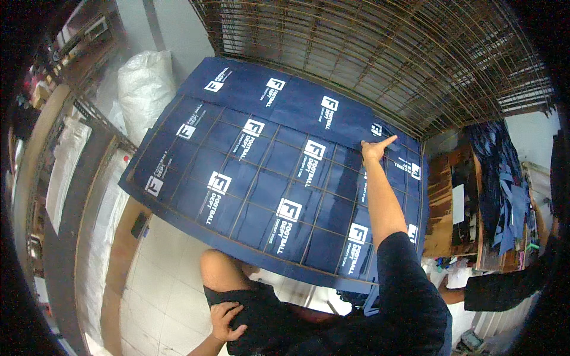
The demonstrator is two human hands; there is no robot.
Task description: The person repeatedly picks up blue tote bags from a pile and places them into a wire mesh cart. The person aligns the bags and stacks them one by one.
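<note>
My right hand (374, 151) reaches out over navy printed sheets (332, 169), at their far right part. One finger points out to the right and the thumb is apart; no object shows in this hand. By its fingertips, a far-row sheet (350, 115) has a raised or creased edge. The sheets carry white prints and lie in rows on a rusty wire rack (270, 137), whose thin rods show in a grid. My left hand (225, 320) rests with fingers spread on black cloth (252, 305) over a bent leg (222, 270).
Many rusty wire racks (380, 47) stand tilted up behind the sheets. A white plastic sack (145, 89) is at the far left, beside shelving (59, 172). Dark fabric pieces (502, 196) hang at a wooden shelf (448, 207) on the right. A black-clothed limb (504, 291) shows below.
</note>
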